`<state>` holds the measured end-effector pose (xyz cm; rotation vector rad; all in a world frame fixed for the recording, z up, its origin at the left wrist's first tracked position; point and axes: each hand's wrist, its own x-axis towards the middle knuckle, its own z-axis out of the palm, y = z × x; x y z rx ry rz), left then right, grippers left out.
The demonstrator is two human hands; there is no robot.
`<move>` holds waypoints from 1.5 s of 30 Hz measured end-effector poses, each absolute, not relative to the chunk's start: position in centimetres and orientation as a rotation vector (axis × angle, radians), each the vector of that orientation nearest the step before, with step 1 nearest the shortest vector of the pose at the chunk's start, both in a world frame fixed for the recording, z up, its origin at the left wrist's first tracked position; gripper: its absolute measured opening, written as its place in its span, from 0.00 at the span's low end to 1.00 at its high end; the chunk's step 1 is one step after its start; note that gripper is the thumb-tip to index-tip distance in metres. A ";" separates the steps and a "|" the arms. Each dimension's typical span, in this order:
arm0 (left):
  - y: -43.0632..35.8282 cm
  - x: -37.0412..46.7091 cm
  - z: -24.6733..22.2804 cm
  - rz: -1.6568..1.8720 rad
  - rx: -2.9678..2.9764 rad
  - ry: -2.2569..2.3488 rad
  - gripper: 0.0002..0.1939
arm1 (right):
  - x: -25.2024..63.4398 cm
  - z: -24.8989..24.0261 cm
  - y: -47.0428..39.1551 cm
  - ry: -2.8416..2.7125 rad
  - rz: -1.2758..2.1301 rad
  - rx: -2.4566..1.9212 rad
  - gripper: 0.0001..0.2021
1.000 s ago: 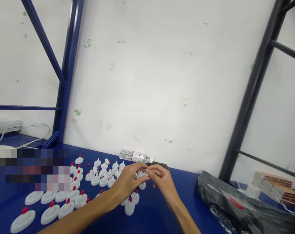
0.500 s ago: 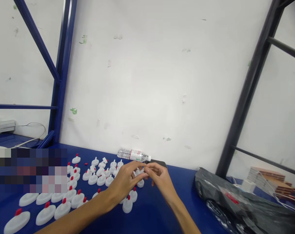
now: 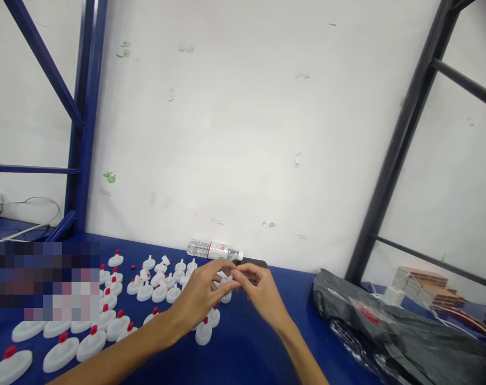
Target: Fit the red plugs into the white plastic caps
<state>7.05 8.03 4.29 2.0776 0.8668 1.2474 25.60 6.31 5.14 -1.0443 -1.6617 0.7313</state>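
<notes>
Over the blue table [image 3: 234, 358], my left hand [image 3: 205, 289] and my right hand [image 3: 261, 289] meet at the fingertips. Both are closed in a pinch around something too small and too covered by the fingers to name. Below them stand white round plastic lids with red-tipped spouts, such as the lid [image 3: 203, 332] and another lid [image 3: 213, 316] just behind it. Beyond my left hand sits a cluster of white lids with bare spouts, among them one lid [image 3: 159, 292]. Left of my forearm stand several more red-tipped lids [image 3: 91, 345].
A clear water bottle [image 3: 213, 249] lies against the white wall, beside a flat black object [image 3: 253, 262]. A grey plastic bag [image 3: 387, 321] covers the right side. Blue posts [image 3: 86, 117] and dark posts [image 3: 391, 160] frame the wall. Brick-coloured pieces [image 3: 431, 294] are stacked at far right.
The whole scene has shifted slightly left and up in view. My hands stay pinched together at nearly the same place, with only small finger movement. The lids look unmoved on the table.
</notes>
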 end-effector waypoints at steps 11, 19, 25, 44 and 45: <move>8.8 6.3 4.6 1.239 2.219 1.105 0.16 | 29.2 5.5 6.6 -1.867 0.580 -1.282 0.12; 8.3 6.6 4.2 1.112 2.388 1.113 0.15 | 28.3 5.2 6.3 -1.942 0.606 -1.259 0.10; 8.4 6.6 4.0 1.091 2.419 1.112 0.16 | 28.1 4.5 6.2 -1.987 0.695 -1.262 0.09; 9.1 6.6 3.6 1.082 2.399 1.145 0.16 | 29.2 4.9 6.0 -1.977 0.976 -1.249 0.13; 9.1 6.6 3.6 1.079 2.399 1.147 0.16 | 29.2 4.9 6.0 -1.969 0.986 -1.243 0.13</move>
